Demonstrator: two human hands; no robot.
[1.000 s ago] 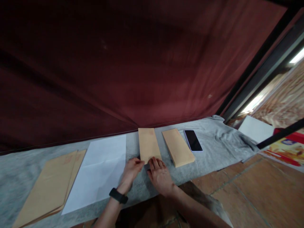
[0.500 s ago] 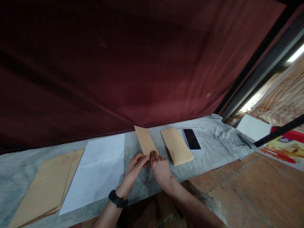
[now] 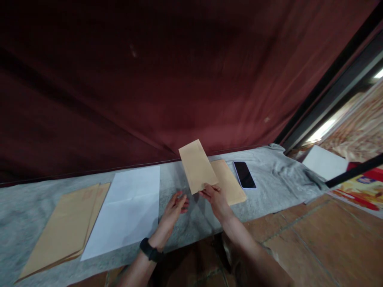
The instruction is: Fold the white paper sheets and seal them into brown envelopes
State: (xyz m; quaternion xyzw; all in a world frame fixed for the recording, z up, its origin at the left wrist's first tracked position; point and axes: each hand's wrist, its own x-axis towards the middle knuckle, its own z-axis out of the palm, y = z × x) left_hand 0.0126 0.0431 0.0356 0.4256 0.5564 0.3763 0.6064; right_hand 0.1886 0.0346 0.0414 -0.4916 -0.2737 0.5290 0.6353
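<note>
A small brown paper envelope (image 3: 198, 166) is pinched by its near edge in my right hand (image 3: 218, 200), raised and tilted above the cloth. It partly covers another brown envelope or small pile (image 3: 229, 182) lying just to its right. My left hand (image 3: 172, 211), a dark band on its wrist, hovers apart from the envelope with its fingers loosely curled and nothing in them. White paper sheets (image 3: 125, 209) lie left of that hand. Farther left are several larger brown envelopes (image 3: 62, 229), overlapping each other.
A grey cloth (image 3: 279, 181) covers the low surface. On it, a phone (image 3: 244, 174) rests right of the small brown pile. Behind hangs a dark red curtain (image 3: 155, 91). A white box (image 3: 325, 162) and a printed red carton (image 3: 363, 185) stand at the right, near the tiled floor (image 3: 326, 235).
My left hand has let go of the envelope and drawn slightly away. My right hand has lifted the envelope and moved it right, over the edge of the small brown pile.
</note>
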